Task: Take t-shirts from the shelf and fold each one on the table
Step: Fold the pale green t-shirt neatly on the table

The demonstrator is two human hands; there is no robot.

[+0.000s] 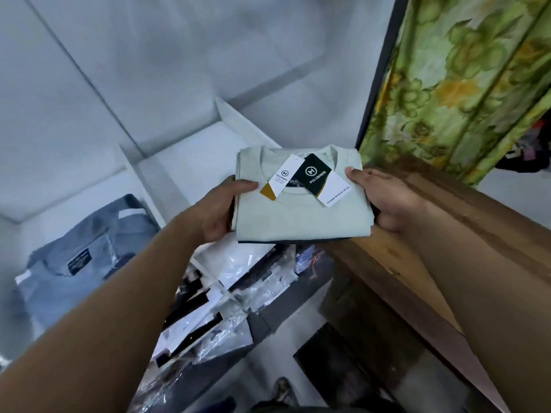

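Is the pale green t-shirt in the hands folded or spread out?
Folded. The pale green t-shirt is a compact rectangle, collar and tags on top, held at its sides by the left hand and right hand.

Folded t-shirt (301,216): pale green matt cloth, smooth knit. Paper hang tags (316,177) on its collar, one glossy black, one white. Below the t-shirt: crinkled glossy plastic bags (238,281). Right of it: brown wood table (432,234), worn finish. Behind: printed floral cloth curtain (465,79).
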